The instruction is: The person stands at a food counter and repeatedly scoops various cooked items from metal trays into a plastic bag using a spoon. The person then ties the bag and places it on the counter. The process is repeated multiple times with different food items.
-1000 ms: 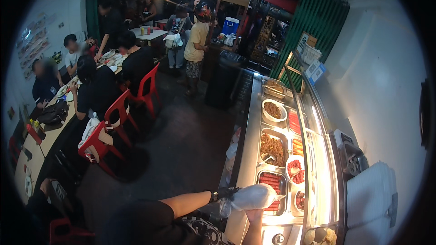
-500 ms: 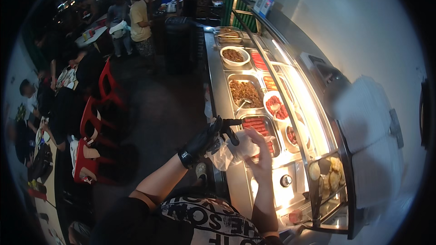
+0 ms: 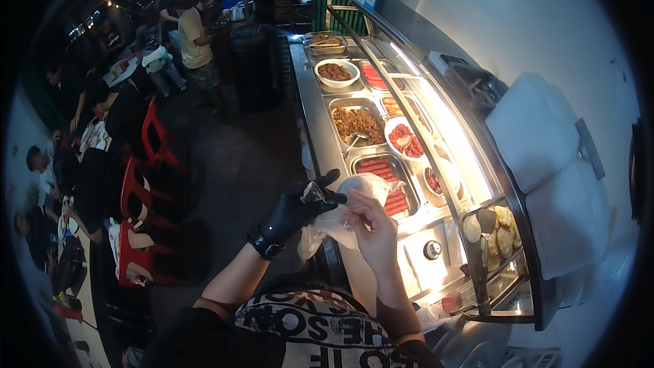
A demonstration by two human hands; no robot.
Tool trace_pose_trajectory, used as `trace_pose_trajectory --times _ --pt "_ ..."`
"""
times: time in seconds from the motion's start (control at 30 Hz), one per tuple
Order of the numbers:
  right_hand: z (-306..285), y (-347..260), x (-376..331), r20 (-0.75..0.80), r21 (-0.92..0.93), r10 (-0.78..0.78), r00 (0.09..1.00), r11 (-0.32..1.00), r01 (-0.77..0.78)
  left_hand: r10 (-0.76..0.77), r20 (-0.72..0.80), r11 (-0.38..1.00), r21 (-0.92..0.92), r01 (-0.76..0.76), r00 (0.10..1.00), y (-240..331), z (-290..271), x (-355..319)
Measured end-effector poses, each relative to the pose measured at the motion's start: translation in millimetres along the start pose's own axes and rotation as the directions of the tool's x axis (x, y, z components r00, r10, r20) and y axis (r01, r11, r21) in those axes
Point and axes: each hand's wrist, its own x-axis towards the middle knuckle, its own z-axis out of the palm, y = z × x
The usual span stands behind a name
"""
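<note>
The black-gloved left hand [image 3: 298, 206] has its fingers closed on a translucent white plastic bag [image 3: 331, 222] between both hands; the bare right hand [image 3: 374, 230] meets it with narrowed fingers, grip unclear. Long red sausages [image 3: 376, 167] lie at the bag's two o'clock.

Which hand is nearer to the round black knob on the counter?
The right. The bare right hand is up and to the left of the knob in the picture, not touching it; the black-gloved left hand is farther left, beyond the right hand.
</note>
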Motion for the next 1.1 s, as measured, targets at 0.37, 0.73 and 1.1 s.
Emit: trace_pose_trajectory --times 0.37,0.73,1.1 --pt "-16 11 1 -0.046 0.228 -0.033 0.998 0.973 0.042 0.002 0.024 0.978 0.206 -0.007 1.0 -35 8 6" --pt "-85 57 27 0.182 0.918 0.088 0.979 0.343 -0.201 -0.126 0.309 0.705 -0.64 0.304 0.943 -103 -26 64" --pt "-89 234 39 0.475 0.699 0.471 0.744 0.312 -0.643 -0.169 0.59 0.531 -0.62 0.578 0.789 -329 -97 103"
